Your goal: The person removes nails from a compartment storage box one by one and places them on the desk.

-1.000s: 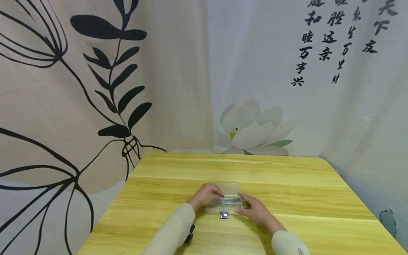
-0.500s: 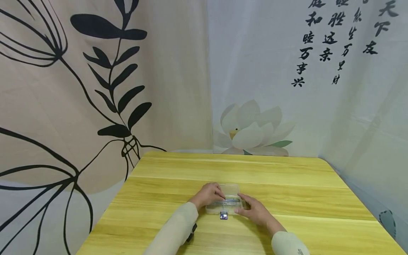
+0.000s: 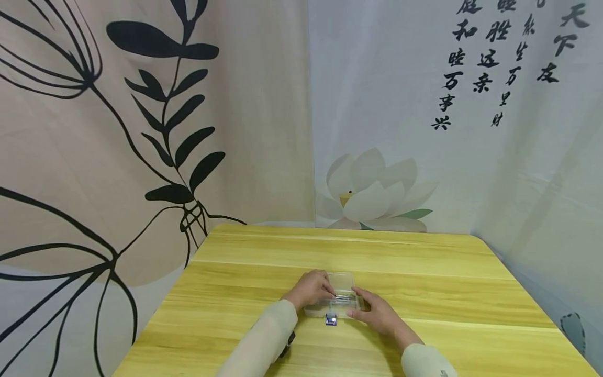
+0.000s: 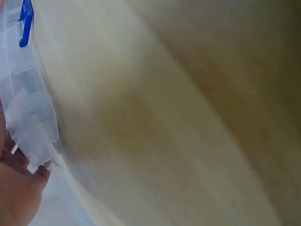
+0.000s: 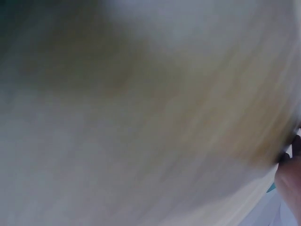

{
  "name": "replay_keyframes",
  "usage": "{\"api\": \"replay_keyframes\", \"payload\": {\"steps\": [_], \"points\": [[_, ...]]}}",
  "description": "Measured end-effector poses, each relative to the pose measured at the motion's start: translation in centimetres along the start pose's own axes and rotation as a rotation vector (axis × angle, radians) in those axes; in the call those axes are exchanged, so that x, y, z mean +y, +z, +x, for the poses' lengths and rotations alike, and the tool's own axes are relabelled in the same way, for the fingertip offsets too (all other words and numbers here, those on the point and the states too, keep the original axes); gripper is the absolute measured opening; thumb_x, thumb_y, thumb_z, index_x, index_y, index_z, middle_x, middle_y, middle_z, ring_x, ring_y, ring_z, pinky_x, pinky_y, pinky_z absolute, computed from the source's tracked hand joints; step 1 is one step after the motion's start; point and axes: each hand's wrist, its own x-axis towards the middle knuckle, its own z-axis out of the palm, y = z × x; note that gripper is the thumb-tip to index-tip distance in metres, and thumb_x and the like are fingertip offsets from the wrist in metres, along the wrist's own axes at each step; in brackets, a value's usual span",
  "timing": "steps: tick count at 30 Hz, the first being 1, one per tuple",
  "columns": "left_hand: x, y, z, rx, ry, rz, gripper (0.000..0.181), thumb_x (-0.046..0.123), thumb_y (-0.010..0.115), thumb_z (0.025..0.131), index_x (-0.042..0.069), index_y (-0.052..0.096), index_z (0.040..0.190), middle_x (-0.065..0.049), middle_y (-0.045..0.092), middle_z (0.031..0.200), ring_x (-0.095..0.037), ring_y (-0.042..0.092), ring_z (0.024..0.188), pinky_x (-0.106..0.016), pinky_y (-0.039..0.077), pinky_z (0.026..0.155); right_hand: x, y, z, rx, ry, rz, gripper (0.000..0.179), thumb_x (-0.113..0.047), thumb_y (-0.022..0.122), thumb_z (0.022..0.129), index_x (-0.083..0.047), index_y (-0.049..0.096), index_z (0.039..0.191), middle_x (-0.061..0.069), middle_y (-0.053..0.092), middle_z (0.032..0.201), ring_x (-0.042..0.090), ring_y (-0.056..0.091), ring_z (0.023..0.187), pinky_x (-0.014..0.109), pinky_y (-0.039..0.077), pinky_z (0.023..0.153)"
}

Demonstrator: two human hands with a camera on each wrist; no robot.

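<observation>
A clear plastic storage box (image 3: 316, 310) stands on the table with its lid (image 3: 340, 281) raised at the back and a blue latch (image 3: 331, 319) hanging at the front. Thin, shiny metal rods (image 3: 346, 299) lie inside; their kind is too small to make out. My left hand (image 3: 312, 289) reaches in from the left, bent fingertips at the rods' left ends. Whether they pinch one is hidden. At the right end, my right hand (image 3: 380, 315) holds the box between thumb and fingers. The left wrist view shows the box's translucent wall (image 4: 30, 103) and a hand gripping its end.
The wood-grain table (image 3: 447, 277) extends around the box. Behind it hangs a printed curtain (image 3: 264, 131) with plants, a lotus and writing. A dark band (image 3: 287, 344) sits by the left sleeve. The right wrist view is mostly blurred tabletop.
My left hand has shifted slightly to the right over the box, and less of the rods' left ends shows. The right hand and the box stay nearly still.
</observation>
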Motion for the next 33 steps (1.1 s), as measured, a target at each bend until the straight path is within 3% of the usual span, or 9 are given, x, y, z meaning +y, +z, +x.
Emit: {"api": "replay_keyframes", "payload": {"steps": [14,25,29,33], "points": [[-0.4,0.3,0.4,-0.026,0.033,-0.001,0.006,0.022,0.079,0.087,0.018,0.081,0.084,0.014,0.056,0.082,-0.001,0.049,0.076,-0.021,0.044,0.074,-0.1,-0.1,-0.1,-0.012,0.002,0.005,0.071,-0.038,0.074,0.09,-0.007,0.046,0.148,0.025,0.042,0.148,0.048,0.036,0.136,0.063,0.028,0.108],[-0.2,-1.4,0.0,-0.032,-0.013,-0.196,0.01,0.008,0.072,0.09,0.012,0.079,0.085,0.011,0.064,0.085,-0.003,0.056,0.075,-0.022,0.049,0.068,0.1,-0.2,0.1,-0.012,-0.001,0.006,0.071,-0.039,0.074,0.09,-0.009,0.047,0.148,0.024,0.043,0.149,0.046,0.036,0.137,0.062,0.028,0.108],[-0.3,-2.1,0.0,-0.004,-0.006,-0.269,0.009,0.005,0.07,0.089,0.008,0.078,0.084,0.008,0.066,0.084,-0.006,0.055,0.072,-0.024,0.049,0.066,0.0,-0.2,0.0,-0.008,-0.002,0.007,0.07,-0.038,0.073,0.09,-0.009,0.046,0.148,0.024,0.043,0.149,0.046,0.036,0.137,0.062,0.028,0.108],[-0.9,-2.7,0.0,0.019,-0.048,-0.328,0.007,0.009,0.07,0.091,0.009,0.077,0.088,0.008,0.067,0.084,-0.007,0.056,0.071,-0.025,0.049,0.065,-0.1,-0.2,-0.1,-0.005,-0.014,0.011,0.071,-0.038,0.073,0.091,-0.006,0.045,0.148,0.025,0.043,0.148,0.048,0.036,0.136,0.063,0.028,0.107]]}}
